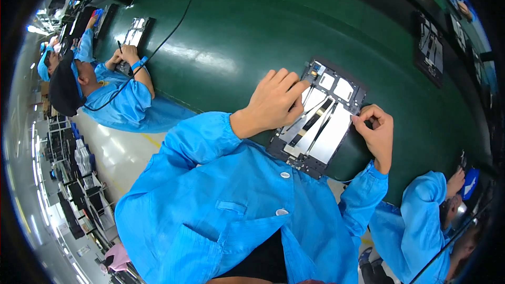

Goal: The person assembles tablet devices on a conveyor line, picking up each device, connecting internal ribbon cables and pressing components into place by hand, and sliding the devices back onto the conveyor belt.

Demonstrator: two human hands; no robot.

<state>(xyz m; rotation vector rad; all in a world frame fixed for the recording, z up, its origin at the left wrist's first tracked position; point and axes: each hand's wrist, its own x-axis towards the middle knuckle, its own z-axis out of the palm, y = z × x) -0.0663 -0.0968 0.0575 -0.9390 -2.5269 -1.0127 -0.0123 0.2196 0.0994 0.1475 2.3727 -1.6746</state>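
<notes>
An opened tablet (322, 150) lies tilted at the table's near edge, with a black frame, silver panels and dark ribbon strips along its middle. My left hand (274, 99) is over its upper left side, fingers curled and closed near the frame; whatever they pinch is too small to make out. At the right edge of the tablet, my right hand (376, 132) has its thumb and forefinger closed on the frame, the other fingers bent.
Across the green table (231, 26) runs a black cable (181, 21). Another opened tablet (431, 47) lies at the far right. On the left, a co-worker in blue (123, 100) handles a similar device (138, 32). A second co-worker (423, 221) sits at the lower right.
</notes>
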